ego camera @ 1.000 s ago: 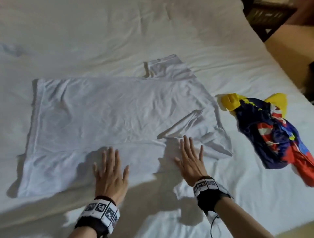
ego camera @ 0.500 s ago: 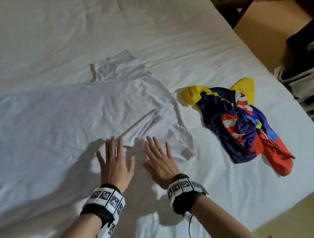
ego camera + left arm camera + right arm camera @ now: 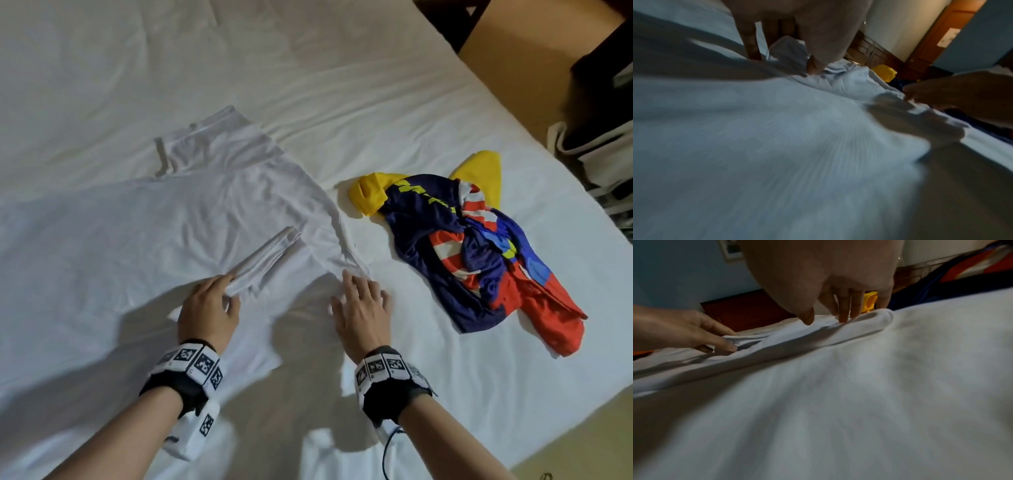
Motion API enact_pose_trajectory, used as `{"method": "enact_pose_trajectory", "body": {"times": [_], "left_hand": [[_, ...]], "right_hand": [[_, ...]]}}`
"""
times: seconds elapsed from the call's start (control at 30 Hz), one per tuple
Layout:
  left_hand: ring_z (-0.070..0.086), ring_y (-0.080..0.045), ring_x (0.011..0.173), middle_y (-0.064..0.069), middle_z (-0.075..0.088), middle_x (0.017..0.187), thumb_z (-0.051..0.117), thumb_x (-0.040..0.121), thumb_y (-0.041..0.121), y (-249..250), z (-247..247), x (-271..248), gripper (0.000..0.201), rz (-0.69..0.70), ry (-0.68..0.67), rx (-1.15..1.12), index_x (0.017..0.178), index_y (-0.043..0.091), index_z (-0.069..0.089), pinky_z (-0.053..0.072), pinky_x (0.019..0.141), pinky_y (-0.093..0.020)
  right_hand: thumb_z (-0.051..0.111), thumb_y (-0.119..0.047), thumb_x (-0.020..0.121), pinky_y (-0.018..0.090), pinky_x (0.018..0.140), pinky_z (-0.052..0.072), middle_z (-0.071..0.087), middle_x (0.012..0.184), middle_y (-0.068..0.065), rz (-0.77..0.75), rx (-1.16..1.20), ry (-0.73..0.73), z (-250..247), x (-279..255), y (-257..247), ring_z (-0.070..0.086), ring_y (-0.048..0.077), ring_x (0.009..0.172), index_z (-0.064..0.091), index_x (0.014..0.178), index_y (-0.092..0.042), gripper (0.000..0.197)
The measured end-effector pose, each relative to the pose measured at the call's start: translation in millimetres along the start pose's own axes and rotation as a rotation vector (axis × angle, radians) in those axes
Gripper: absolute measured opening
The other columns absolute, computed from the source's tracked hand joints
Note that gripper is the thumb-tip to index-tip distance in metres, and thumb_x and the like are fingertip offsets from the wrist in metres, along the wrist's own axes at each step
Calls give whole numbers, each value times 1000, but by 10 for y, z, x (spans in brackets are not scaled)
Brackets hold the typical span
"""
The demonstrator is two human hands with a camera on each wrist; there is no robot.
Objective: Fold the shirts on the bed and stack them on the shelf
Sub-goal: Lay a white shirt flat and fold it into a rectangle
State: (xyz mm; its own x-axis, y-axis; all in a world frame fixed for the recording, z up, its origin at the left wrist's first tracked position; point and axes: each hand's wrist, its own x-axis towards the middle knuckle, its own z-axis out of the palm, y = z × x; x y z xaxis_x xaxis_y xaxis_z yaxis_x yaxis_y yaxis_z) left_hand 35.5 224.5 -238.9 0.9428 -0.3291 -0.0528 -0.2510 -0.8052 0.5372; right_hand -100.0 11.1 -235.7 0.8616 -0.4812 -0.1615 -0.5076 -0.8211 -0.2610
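A white shirt lies spread flat on the white bed, collar toward the right. My left hand pinches the near end of a raised fold of its cloth; the right wrist view shows the fold between thumb and fingers. My right hand rests with straight, spread fingers on the shirt's right edge, fingertips pressing a rolled hem. A crumpled navy, red and yellow shirt lies to the right, apart from both hands.
The bed's right edge runs diagonally, with brown floor beyond it. Dark furniture and a pile of white and dark things stand at the far right. No shelf is in view.
My left hand went from lying flat to pinching the fold of the white shirt. My right hand shifted right onto the shirt's edge. The head view swung right.
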Motion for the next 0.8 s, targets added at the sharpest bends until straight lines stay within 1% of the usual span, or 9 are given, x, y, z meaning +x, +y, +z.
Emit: {"method": "enact_pose_trajectory", "body": {"times": [0.1,0.17,0.23,0.3,0.4,0.53,0.63,0.73,0.8], "left_hand": [[65,-40,89,-17,72,91,70,85,16,54,-113,141,17,-60,27,-50,101,10,72,49,76,-42],[65,-39,78,-14,70,76,70,84,21,48,-165,272,8,-79,16,-99,86,13,71,49,69,-39],[63,-35,71,-9,62,65,70,84,19,36,-195,404,9,-78,16,-191,80,11,69,45,63,-32],[61,-32,68,-7,60,64,70,84,25,12,-208,488,17,-80,46,-272,83,8,71,40,64,-28],[65,-32,75,-11,68,73,70,83,37,-93,-216,448,28,-113,27,-306,94,12,73,46,69,-31],[62,-23,72,1,66,70,68,76,52,-243,-279,236,36,-126,-41,-194,100,24,71,49,72,-31],[65,-29,76,-3,67,69,70,77,43,-285,-282,232,28,-175,-96,-176,89,18,70,51,71,-32],[62,-37,69,-14,65,65,57,74,39,-241,-261,388,31,-132,-36,-191,74,10,66,44,62,-32],[60,-39,67,-16,65,65,55,73,37,-176,-262,479,31,-101,27,-233,72,8,66,41,60,-31]], "right_hand": [[45,-39,95,43,91,29,56,129,0,116,25,-56,-68,172,-37,46,25,116,46,136,-23,44],[50,-36,93,40,87,27,63,119,-4,174,81,-39,-98,279,-32,50,21,112,58,117,-30,26],[55,-32,91,38,83,28,67,106,-7,201,163,33,-143,328,-34,55,18,104,65,101,-31,13],[57,-29,91,37,82,30,66,103,-8,228,217,67,-153,338,-31,57,18,100,65,95,-30,9],[54,-29,91,39,85,31,62,113,-6,281,190,-15,-125,315,-74,54,21,108,61,105,-31,16],[57,-45,84,44,96,31,56,124,-10,193,185,-20,-189,449,-327,45,19,119,47,128,-32,47],[58,-45,84,50,101,30,59,126,-5,167,156,-138,-233,727,-553,47,23,122,44,131,-28,52],[59,-33,84,48,101,28,65,104,-1,279,174,-240,-343,927,-659,56,28,109,58,104,-27,21],[60,-29,86,46,99,28,61,94,1,314,197,-199,-412,957,-676,57,30,104,60,86,-27,2]]}}
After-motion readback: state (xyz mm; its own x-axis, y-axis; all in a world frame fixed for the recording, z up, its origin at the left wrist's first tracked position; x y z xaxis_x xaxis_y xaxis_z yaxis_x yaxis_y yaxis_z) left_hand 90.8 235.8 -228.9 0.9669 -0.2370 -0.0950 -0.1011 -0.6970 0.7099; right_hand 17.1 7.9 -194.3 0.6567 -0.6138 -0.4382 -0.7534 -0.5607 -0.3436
